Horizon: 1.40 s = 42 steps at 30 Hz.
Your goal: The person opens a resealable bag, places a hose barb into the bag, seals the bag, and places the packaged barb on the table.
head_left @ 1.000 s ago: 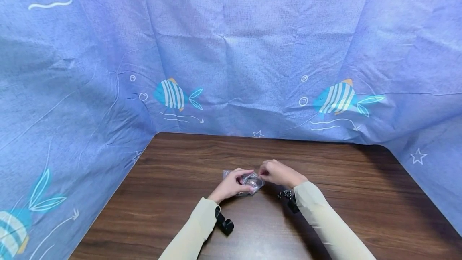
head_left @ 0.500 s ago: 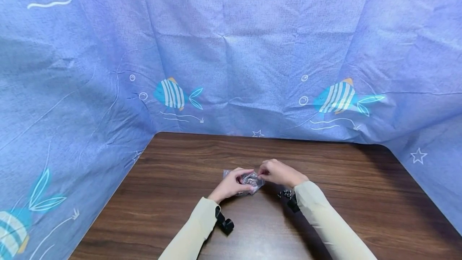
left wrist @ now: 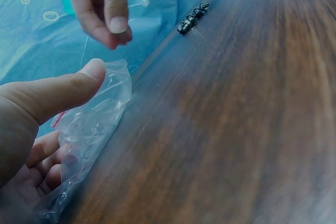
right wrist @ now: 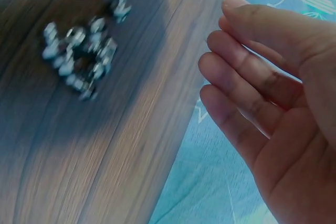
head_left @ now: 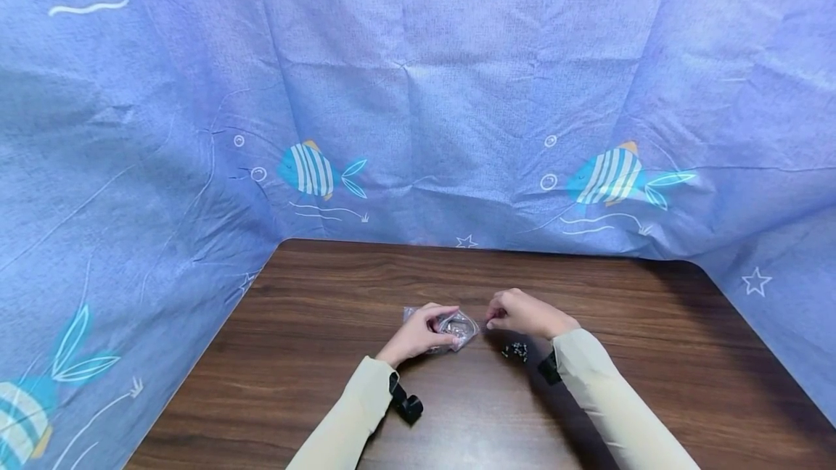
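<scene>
A clear plastic zip bag (head_left: 465, 329) lies on the table, with my left hand (head_left: 416, 336) gripping it, thumb above and fingers curled below. Small shiny bits show inside it in the head view. A red strip marks the bag (left wrist: 107, 114) near its mouth in the left wrist view. Just right of the bag is my right hand (head_left: 522, 313), apart from it, fingers loosely bent and thumb close to the index finger; nothing shows between them. Below that hand sits a small pile of black and silver shiny pieces (head_left: 518, 352), blurred in the right wrist view.
Dark wood-grain table (head_left: 366, 274) spreads around both hands. A blue cloth (head_left: 457, 107) with fish prints hangs behind it and along the sides. Each wrist carries a black camera mount, the left mount (head_left: 408, 406) standing clear of the sleeve.
My right hand has drawn away from the bag's mouth to the right, so more of the bag and the pile shows. The left hand and bag stay in place.
</scene>
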{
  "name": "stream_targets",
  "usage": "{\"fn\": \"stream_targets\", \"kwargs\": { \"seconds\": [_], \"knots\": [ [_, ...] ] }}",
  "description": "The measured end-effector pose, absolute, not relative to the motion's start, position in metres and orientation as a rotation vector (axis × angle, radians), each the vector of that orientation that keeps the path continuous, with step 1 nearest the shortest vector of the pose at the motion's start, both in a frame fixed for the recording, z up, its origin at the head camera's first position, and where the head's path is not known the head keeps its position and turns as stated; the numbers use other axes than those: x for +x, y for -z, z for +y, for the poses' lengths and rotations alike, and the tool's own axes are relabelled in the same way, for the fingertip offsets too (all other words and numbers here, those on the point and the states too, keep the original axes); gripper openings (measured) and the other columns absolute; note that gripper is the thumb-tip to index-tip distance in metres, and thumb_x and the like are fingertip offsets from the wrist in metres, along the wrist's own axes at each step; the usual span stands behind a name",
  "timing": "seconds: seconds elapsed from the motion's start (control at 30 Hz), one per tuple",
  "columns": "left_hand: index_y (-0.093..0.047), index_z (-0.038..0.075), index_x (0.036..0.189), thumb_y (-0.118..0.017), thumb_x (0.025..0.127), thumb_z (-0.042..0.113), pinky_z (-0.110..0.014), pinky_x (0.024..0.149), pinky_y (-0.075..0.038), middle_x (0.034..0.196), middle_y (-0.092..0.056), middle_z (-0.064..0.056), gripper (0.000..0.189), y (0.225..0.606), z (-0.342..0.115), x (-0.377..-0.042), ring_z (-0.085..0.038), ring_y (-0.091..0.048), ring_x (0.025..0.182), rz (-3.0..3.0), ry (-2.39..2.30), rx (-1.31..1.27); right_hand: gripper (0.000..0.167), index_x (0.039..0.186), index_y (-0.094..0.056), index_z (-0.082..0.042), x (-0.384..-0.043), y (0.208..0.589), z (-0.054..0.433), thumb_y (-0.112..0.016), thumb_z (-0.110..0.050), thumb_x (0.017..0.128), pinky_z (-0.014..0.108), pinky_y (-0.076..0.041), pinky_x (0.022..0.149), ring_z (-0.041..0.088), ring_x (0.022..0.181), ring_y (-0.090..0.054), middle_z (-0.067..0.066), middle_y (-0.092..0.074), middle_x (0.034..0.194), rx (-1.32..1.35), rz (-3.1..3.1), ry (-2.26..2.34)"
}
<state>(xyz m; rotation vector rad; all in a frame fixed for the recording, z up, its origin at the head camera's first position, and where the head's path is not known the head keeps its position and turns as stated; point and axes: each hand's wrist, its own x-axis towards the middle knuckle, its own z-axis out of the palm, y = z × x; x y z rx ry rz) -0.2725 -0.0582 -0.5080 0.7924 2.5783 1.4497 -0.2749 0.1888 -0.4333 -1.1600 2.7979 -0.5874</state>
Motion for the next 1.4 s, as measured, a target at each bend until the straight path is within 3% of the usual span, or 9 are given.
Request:
{"fn": "stream_targets", "kwargs": {
  "seconds": [0.7, 1.1, 1.4],
  "knots": [
    [-0.061, 0.013, 0.129, -0.081, 0.077, 0.022, -0.02, 0.067, -0.041, 0.102, -0.06, -0.004, 0.056, 0.507, -0.058, -0.273, -0.007, -0.046, 0.075, 2.575, -1.45, 0.784, 0.004, 0.082, -0.073, -0.006, -0.27, 0.439, 0.23, -0.075, -0.006, 0.079, 0.022, -0.051, 0.066, 0.002, 0.073, -0.06, -0.002, -0.069, 0.08, -1.136, 2.706, 0.539],
    [-0.061, 0.014, 0.13, -0.081, 0.077, 0.023, -0.02, 0.067, -0.041, 0.101, -0.06, -0.004, 0.057, 0.507, -0.058, -0.272, -0.008, -0.047, 0.076, 2.575, -1.448, 0.782, 0.017, 0.083, -0.072, -0.006, -0.265, 0.443, 0.236, -0.075, 0.006, 0.07, 0.02, -0.05, 0.064, 0.004, 0.072, -0.06, -0.001, -0.069, 0.082, -1.04, 2.654, 0.564],
    [-0.062, 0.013, 0.129, -0.081, 0.078, 0.024, -0.02, 0.066, -0.041, 0.105, -0.061, -0.004, 0.056, 0.507, -0.058, -0.271, -0.011, -0.048, 0.076, 2.575, -1.452, 0.781, 0.015, 0.079, -0.073, -0.006, -0.263, 0.447, 0.238, -0.075, 0.007, 0.071, 0.019, -0.05, 0.063, 0.003, 0.072, -0.059, 0.0, -0.066, 0.083, -1.2, 2.627, 0.594]
  ]
}}
